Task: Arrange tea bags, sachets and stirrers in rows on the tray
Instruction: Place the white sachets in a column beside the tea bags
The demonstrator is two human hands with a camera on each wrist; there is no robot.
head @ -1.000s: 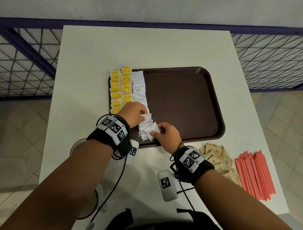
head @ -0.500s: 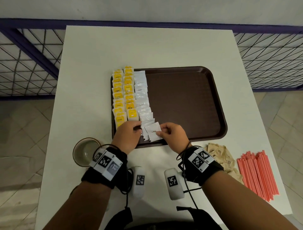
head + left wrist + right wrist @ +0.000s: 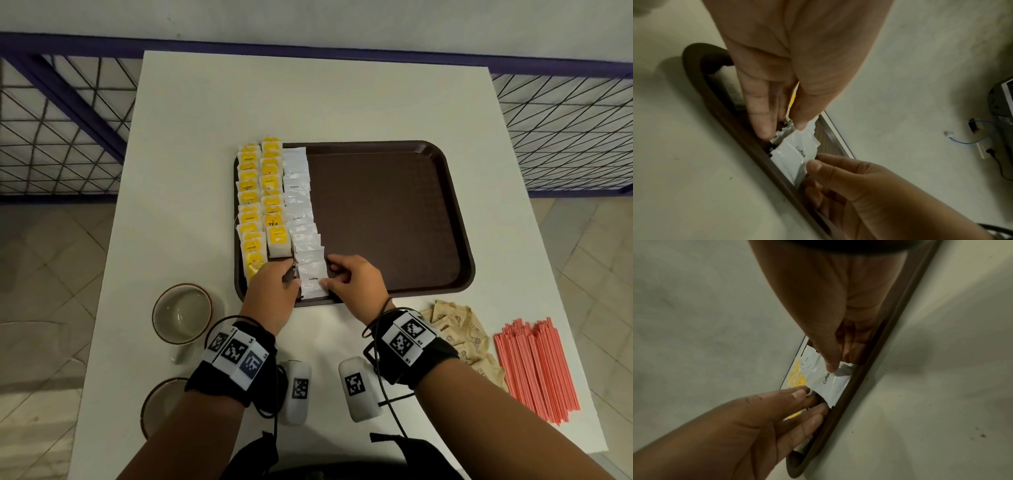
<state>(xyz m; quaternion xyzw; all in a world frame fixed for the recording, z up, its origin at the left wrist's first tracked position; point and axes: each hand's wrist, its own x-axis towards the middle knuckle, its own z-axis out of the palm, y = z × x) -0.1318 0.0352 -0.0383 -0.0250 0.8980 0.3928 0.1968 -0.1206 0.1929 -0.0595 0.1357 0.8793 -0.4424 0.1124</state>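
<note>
A brown tray (image 3: 383, 219) holds two rows of yellow tea bags (image 3: 260, 202) on its left and a row of white coffee sachets (image 3: 299, 205) beside them. The nearest coffee sachet (image 3: 312, 279) lies at the row's near end by the tray rim. My right hand (image 3: 330, 277) pinches its right edge, thumb on top (image 3: 830, 368) and fingers curled behind. My left hand (image 3: 291, 274) touches its left edge with straight fingers (image 3: 803, 392). The "Coffee" print (image 3: 800, 151) faces up. Brown sachets (image 3: 459, 339) and red stirrers (image 3: 534, 366) lie on the table to the right of the tray.
Two cups (image 3: 181, 313) (image 3: 161, 404) stand on the white table (image 3: 308, 102) to the left, near its front. The right part of the tray is bare. Railings with mesh run along the table's far side.
My left hand came down from the row to the near end. The right hand brought the tilted sachet down straight into the row's near end.
</note>
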